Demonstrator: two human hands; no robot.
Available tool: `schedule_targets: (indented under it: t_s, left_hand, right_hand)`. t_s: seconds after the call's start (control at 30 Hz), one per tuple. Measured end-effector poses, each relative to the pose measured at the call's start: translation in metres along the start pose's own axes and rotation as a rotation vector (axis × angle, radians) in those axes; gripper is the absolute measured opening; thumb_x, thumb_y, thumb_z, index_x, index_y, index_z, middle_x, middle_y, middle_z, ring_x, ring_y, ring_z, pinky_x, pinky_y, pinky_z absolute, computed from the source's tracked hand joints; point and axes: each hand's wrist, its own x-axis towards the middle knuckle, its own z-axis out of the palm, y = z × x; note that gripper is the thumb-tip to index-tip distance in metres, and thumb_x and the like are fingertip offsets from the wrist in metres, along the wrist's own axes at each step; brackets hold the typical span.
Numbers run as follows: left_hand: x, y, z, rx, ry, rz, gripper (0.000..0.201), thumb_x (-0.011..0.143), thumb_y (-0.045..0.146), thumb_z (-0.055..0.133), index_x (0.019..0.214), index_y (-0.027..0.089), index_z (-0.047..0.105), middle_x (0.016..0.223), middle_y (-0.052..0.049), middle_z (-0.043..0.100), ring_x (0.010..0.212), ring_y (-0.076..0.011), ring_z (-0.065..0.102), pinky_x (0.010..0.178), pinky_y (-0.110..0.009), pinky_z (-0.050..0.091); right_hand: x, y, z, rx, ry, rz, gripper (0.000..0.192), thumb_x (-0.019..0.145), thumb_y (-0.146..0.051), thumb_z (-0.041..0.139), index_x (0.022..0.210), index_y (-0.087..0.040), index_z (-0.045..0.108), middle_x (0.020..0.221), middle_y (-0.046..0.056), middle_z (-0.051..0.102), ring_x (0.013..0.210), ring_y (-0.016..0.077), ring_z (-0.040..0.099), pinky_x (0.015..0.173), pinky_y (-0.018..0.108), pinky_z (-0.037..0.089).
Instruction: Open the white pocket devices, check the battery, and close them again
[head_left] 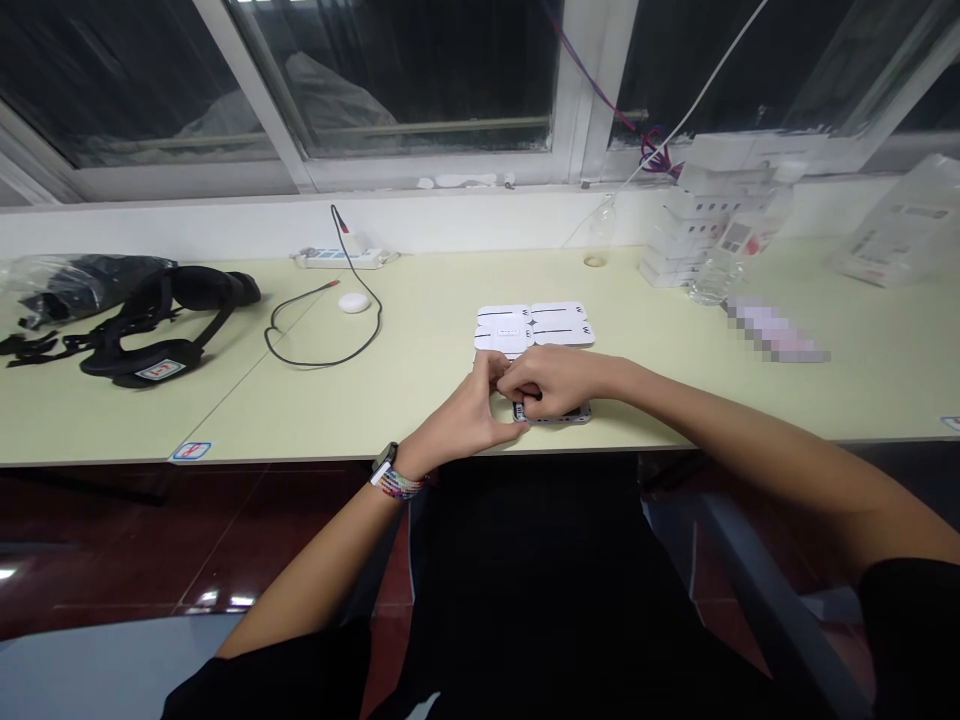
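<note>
My left hand (466, 415) and my right hand (551, 380) meet at the near edge of the pale desk (420, 400). Both close over a small flat dark-edged device (559, 414) that lies on the desk; only its right end shows under my right hand. My left fingers curl against the right hand's fingers at the device's left end. Just behind the hands lie flat white cards (534, 326) side by side. A watch and a beaded band (396, 478) sit on my left wrist.
A black headset with straps (154, 320) and a plastic bag lie at the far left. A black cable (330, 320), a white puck (353, 302) and a power strip (337, 258) sit behind. White boxes and a clear bottle (716, 262) stand at the back right.
</note>
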Motion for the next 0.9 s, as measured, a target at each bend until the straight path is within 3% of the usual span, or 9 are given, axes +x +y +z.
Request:
schedule_targets:
  t_s: [0.23,0.37,0.5,0.67,0.77,0.9]
  left_hand:
    - [-0.001,0.000,-0.002,-0.069,-0.019,-0.041,0.072,0.089,0.029,0.086,0.139,0.030,0.033,0.135,-0.012,0.063,0.125,-0.0308,0.068,0.107,-0.049,0.055]
    - [-0.002,-0.001,-0.002,-0.060,-0.012,-0.045,0.087,0.088,0.028,0.086,0.153,0.031,0.028,0.133,-0.011,0.065,0.125,-0.0306,0.067,0.109,-0.050,0.054]
    - [-0.002,-0.001,-0.001,-0.043,-0.015,-0.049,0.092,0.088,0.028,0.086,0.158,0.031,0.027,0.134,-0.012,0.064,0.126,-0.0307,0.065,0.109,-0.050,0.053]
    - [-0.001,-0.001,-0.001,-0.012,-0.015,-0.039,0.091,0.088,0.027,0.085,0.158,0.031,0.027,0.126,-0.009,0.064,0.120,-0.0279,0.063,0.109,-0.049,0.051]
    - [-0.001,0.000,-0.001,0.002,-0.023,-0.029,0.089,0.089,0.027,0.083,0.158,0.031,0.027,0.126,-0.009,0.064,0.118,-0.0272,0.063,0.107,-0.048,0.052]
    - [-0.003,0.000,-0.001,0.008,-0.025,-0.024,0.087,0.088,0.027,0.083,0.156,0.031,0.029,0.130,-0.010,0.064,0.119,-0.0276,0.063,0.108,-0.049,0.054]
  right_hand:
    - [0.001,-0.003,-0.006,0.029,0.013,-0.010,0.021,0.073,-0.011,0.061,0.068,-0.023,0.043,0.062,-0.006,0.045,0.058,0.0123,0.040,0.061,0.033,0.023]
    - [-0.007,-0.004,-0.017,0.047,0.148,-0.054,0.012,0.078,-0.011,0.060,0.080,-0.022,0.065,0.066,-0.006,0.054,0.061,0.0126,0.046,0.064,0.031,0.030]
    - [-0.025,-0.003,-0.016,-0.051,0.229,-0.070,0.020,0.091,-0.023,0.066,0.105,-0.024,0.082,0.092,0.002,0.067,0.078,0.0175,0.060,0.073,0.031,0.039]
    - [-0.040,-0.005,-0.001,-0.175,0.165,-0.017,0.024,0.103,-0.040,0.070,0.118,-0.024,0.079,0.114,0.011,0.068,0.096,0.0253,0.063,0.076,0.033,0.042]
    - [-0.041,-0.011,-0.003,-0.160,0.164,0.006,0.024,0.103,-0.039,0.069,0.121,-0.024,0.075,0.109,0.010,0.067,0.094,0.0252,0.061,0.075,0.032,0.041]
    - [-0.048,-0.020,-0.017,-0.157,0.243,0.046,0.015,0.095,-0.032,0.072,0.106,-0.021,0.070,0.100,0.006,0.066,0.085,0.0227,0.058,0.073,0.033,0.039]
